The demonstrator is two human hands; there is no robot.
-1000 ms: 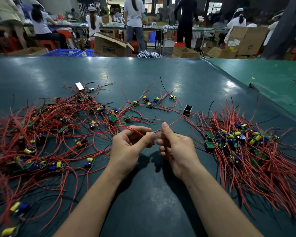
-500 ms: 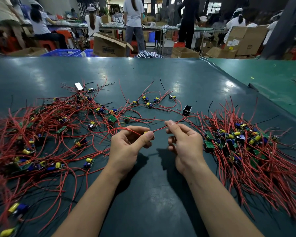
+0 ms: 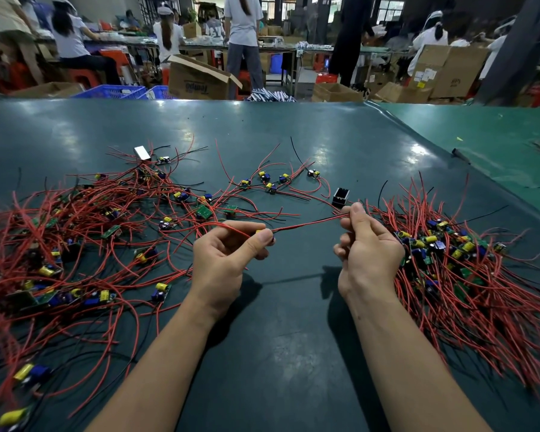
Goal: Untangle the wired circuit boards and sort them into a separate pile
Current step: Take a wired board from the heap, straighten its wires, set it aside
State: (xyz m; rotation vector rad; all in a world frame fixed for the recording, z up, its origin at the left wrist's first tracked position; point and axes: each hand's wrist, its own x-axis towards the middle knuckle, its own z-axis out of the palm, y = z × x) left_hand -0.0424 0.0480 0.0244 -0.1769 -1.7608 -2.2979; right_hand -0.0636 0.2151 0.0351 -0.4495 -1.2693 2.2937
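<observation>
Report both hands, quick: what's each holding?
Left hand: closed, pinching a board's red wire.
Right hand: closed, pinching the same wire's far end.

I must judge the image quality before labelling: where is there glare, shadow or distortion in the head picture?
Head view: pale glare patches lie on the dark green table mat; the left hand and right hand cast soft shadows below them; the wide lens bends the mat's far edge; the stretched red wire is sharp; the background workers are slightly soft.
</observation>
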